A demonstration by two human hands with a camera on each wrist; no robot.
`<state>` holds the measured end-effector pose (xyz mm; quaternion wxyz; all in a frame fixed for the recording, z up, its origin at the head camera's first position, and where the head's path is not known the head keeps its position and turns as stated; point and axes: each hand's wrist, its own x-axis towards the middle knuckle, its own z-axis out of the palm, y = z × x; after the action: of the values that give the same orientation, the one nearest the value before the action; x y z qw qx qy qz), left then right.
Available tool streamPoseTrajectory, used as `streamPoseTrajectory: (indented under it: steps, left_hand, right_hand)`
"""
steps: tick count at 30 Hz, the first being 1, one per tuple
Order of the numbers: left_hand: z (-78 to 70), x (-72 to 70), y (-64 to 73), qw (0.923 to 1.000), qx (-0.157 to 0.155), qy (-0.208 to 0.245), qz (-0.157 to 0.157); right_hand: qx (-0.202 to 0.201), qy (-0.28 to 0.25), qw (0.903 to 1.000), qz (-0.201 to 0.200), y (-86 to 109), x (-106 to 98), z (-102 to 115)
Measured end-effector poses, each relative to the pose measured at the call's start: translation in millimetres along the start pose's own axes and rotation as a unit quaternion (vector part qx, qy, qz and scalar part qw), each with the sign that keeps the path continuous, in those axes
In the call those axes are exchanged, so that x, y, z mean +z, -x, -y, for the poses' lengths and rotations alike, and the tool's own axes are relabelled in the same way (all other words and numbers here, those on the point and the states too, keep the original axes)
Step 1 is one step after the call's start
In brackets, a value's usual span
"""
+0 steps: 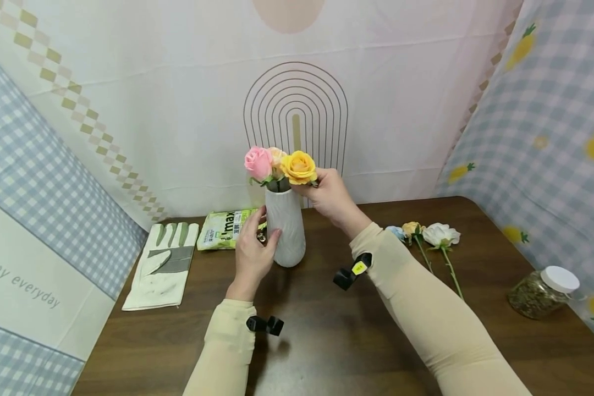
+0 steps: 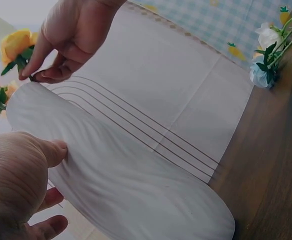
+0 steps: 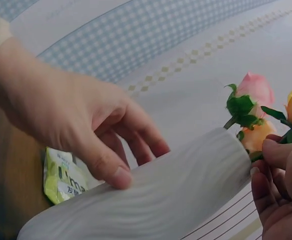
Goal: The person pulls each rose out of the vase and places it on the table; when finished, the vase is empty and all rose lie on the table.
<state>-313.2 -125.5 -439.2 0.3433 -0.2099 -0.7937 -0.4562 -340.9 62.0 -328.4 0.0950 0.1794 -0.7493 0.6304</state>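
A white vase (image 1: 288,234) with a wavy surface stands upright on the table. My left hand (image 1: 254,247) holds its left side, with the thumb (image 2: 55,151) on the near face and the fingers reaching toward the back. Above the rim, my right hand (image 1: 333,199) pinches the stem of a yellow rose (image 1: 298,168) just below its bloom. The lower end of that stem is hidden. A pink rose (image 1: 258,163) and a peach rose (image 3: 256,136) stand in the vase, to the left of the yellow one.
White and grey work gloves (image 1: 160,269) and a green packet (image 1: 220,231) lie to the left. On the right are a white flower (image 1: 440,235), a blue flower (image 1: 396,232), an orange-yellow flower (image 1: 412,227) and a white-lidded jar (image 1: 537,294). A cloth backdrop (image 1: 198,126) hangs behind.
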Motion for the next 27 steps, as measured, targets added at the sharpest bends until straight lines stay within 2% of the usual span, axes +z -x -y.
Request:
streamPoseTrajectory:
  steps: [9, 12, 16, 20, 27]
  left_hand:
    - [0.4, 0.2, 0.8, 1.0000, -0.003, 0.003, 0.001]
    - [0.1, 0.2, 1.1, 1.0000, -0.001, 0.000, 0.003]
    - [1.1, 0.8, 1.4, 1.0000, 0.007, -0.002, 0.003]
    - [1.3, 0.6, 1.6, 0.9999, 0.010, -0.003, 0.001]
    - [2.0, 0.0, 1.5, 0.9999, 0.002, -0.002, 0.011]
  right_hand:
    - [-0.030, -0.120, 0.9919, -0.030, 2.9, -1, 6]
    - [-0.023, -0.114, 0.9927, -0.033, 3.2, -1, 5]
    - [0.019, -0.089, 0.9958, -0.008, 2.0, 1, 2]
    - [0.057, -0.080, 0.9950, 0.016, 1.7, 3, -3]
    - [0.039, -0.093, 0.9949, -0.006, 3.6, 7, -8]
